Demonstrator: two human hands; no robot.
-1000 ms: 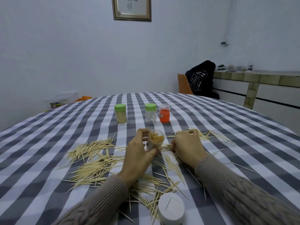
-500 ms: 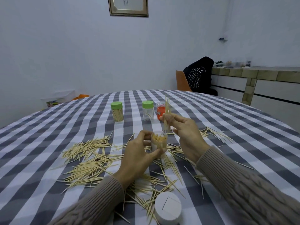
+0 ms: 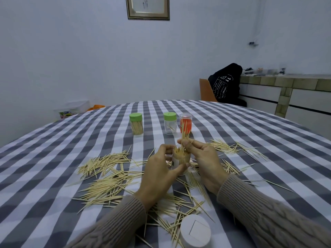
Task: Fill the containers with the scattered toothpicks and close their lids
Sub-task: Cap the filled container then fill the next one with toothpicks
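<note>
Bare checked cloth (image 3: 53, 158) at frame left and far right gives passage; three jars (image 3: 136, 126) block centre-back, loose toothpicks (image 3: 107, 187) litter centre, white lid (image 3: 195, 231) bottom centre.

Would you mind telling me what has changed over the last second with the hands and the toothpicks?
The right hand picked a small bundle of toothpicks off the table, lifted it, and now lowers it upright into the open container. The left hand kept gripping that container throughout. The green-lidded jars, orange container and white lid stayed put.
</note>
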